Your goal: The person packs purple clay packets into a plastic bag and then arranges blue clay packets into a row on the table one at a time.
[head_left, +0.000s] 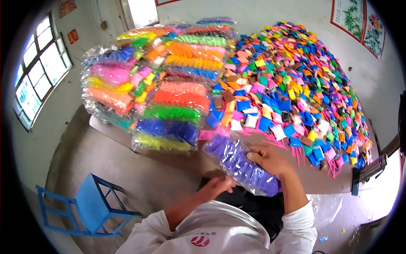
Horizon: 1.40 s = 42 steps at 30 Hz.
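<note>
A clear plastic bag of purple packets (243,165) is held at a slant above the table's front edge. My right hand (268,160) grips its upper right side, thumb lying over the plastic. Close to the bag's lower left edge is my left hand (218,186), its fingers curled closed and slightly blurred. Whether it touches the bag or pinches anything is hidden. Behind the bag, a large pile of small, loose packets in many colours (292,93) covers the table's right side. Filled clear bags of colour-sorted packets (169,127) are stacked on the left.
Pink plastic sticks (298,154) lie along the pile's front edge on the table (165,163). A blue chair (91,203) stands on the floor at the lower left. A dark metal post (366,171) is at the right edge, with clear plastic film (327,207) below.
</note>
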Available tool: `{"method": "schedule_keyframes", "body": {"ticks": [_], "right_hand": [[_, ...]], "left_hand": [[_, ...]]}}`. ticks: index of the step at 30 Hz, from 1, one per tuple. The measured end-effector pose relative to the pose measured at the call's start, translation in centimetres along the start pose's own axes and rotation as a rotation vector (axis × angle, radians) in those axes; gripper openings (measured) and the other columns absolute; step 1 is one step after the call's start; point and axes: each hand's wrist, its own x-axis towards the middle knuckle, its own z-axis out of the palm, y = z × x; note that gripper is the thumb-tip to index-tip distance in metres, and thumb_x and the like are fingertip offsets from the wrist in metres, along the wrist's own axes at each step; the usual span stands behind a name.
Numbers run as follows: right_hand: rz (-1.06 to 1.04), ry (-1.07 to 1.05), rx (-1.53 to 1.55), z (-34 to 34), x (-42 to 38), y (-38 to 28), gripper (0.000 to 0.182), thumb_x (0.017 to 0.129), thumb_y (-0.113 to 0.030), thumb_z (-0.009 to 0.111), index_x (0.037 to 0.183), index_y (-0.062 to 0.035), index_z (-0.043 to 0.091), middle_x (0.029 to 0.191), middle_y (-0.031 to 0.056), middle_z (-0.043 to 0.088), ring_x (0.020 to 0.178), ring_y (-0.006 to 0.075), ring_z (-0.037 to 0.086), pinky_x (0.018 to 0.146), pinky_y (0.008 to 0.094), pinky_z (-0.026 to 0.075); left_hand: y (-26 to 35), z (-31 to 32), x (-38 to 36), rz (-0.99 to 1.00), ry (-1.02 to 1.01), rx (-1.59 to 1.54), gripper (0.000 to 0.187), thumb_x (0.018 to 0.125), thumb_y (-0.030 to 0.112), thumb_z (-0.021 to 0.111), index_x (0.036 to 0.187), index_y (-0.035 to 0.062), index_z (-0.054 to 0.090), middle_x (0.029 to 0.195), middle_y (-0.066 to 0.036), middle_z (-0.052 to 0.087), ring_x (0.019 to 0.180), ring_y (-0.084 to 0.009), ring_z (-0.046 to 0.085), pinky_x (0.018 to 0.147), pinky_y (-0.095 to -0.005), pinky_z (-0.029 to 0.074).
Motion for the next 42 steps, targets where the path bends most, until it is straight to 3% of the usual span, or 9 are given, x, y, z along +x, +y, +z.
{"method": "schedule_keyframes", "body": {"ticks": [1,8,12,15,19,24,30,35,42], "right_hand": [[-0.024,-0.002,0.0,0.4,0.4,0.2,0.025,0.101,-0.026,0.063,0.106,-0.0024,0.069,0.082,0.0005,0.063,0.08,0.0103,0.054,0.074,0.0304,0.046],[0.096,-0.124,0.384,2.8,1.7,1.5,0.026,0.1,-0.025,0.065,0.112,-0.0034,0.072,0.09,-0.0005,0.07,0.083,0.0099,0.058,0.077,0.0312,0.05],[-0.022,0.109,0.128,2.9,2.0,0.7,0.023,0.098,-0.023,0.067,0.109,-0.0035,0.073,0.093,0.005,0.073,0.084,0.0135,0.062,0.078,0.034,0.051],[-0.007,0.235,-0.021,1.5,1.6,0.4,0.024,0.097,-0.02,0.066,0.113,-0.0019,0.072,0.095,0.0068,0.073,0.088,0.015,0.065,0.079,0.0335,0.051],[-0.06,0.649,0.338,-0.4,0.7,1.8,0.034,0.098,-0.02,0.066,0.124,0.0021,0.065,0.109,0.0094,0.071,0.099,0.0163,0.065,0.086,0.0308,0.051],[-0.059,0.849,0.391,-1.7,-1.5,6.0,0.031,0.098,-0.017,0.066,0.121,0.0048,0.065,0.108,0.0083,0.069,0.096,0.0133,0.063,0.084,0.0273,0.051],[0.089,0.806,0.38,1.1,-4.0,10.4,0.022,0.097,-0.013,0.063,0.109,0.0054,0.066,0.091,0.003,0.065,0.081,0.0082,0.059,0.073,0.0242,0.048],[0.126,0.908,0.373,3.5,-5.7,14.2,0.019,0.097,-0.009,0.062,0.107,0.0063,0.065,0.087,0.0036,0.064,0.078,0.0089,0.059,0.071,0.0253,0.048],[0.102,0.977,0.322,4.9,-5.9,14.9,0.015,0.099,-0.006,0.06,0.106,0.0058,0.065,0.084,0.0048,0.063,0.076,0.0104,0.06,0.071,0.0255,0.048]], "left_hand": [[4.8,2.4,-0.5,-0.036,0.088,-0.097,0.039,0.108,0.037,0.048,0.12,0.0019,0.061,0.112,-0.005,0.062,0.104,-0.0131,0.056,0.096,-0.0329,0.045],[1.5,2.1,2.2,-0.053,0.045,-0.262,0.038,0.105,0.037,0.055,0.129,0.0072,0.058,0.117,-0.002,0.063,0.11,-0.0128,0.058,0.098,-0.0352,0.046],[2.1,3.8,5.5,-0.063,0.133,-0.805,0.033,0.101,0.026,0.061,0.129,0.0088,0.058,0.115,-0.001,0.066,0.107,-0.0135,0.064,0.095,-0.0356,0.052],[3.7,3.9,7.0,0.006,0.25,-0.649,0.034,0.101,0.016,0.059,0.134,0.008,0.055,0.123,-0.003,0.065,0.112,-0.0176,0.064,0.1,-0.039,0.05],[7.3,1.7,9.5,0.164,0.357,-0.662,0.031,0.099,0.013,0.061,0.129,0.0074,0.058,0.119,-0.004,0.067,0.111,-0.0179,0.065,0.098,-0.0393,0.052],[14.5,-5.3,13.1,0.159,0.16,-0.845,0.033,0.098,0.025,0.062,0.127,0.0091,0.06,0.118,-0.009,0.069,0.11,-0.0252,0.066,0.099,-0.0434,0.051],[14.8,-17.5,20.9,0.394,0.316,-0.783,0.039,0.098,0.034,0.056,0.126,0.0062,0.059,0.12,-0.012,0.068,0.113,-0.0297,0.064,0.096,-0.0519,0.052],[15.4,-23.8,20.9,0.289,0.785,-0.853,0.039,0.097,0.036,0.057,0.123,0.0077,0.061,0.121,-0.012,0.067,0.11,-0.0317,0.064,0.097,-0.0535,0.052],[15.1,-32.1,22.2,0.056,0.939,-0.484,0.05,0.094,0.055,0.057,0.122,0.0147,0.062,0.111,-0.008,0.069,0.095,-0.0277,0.067,0.073,-0.0433,0.056]]}}
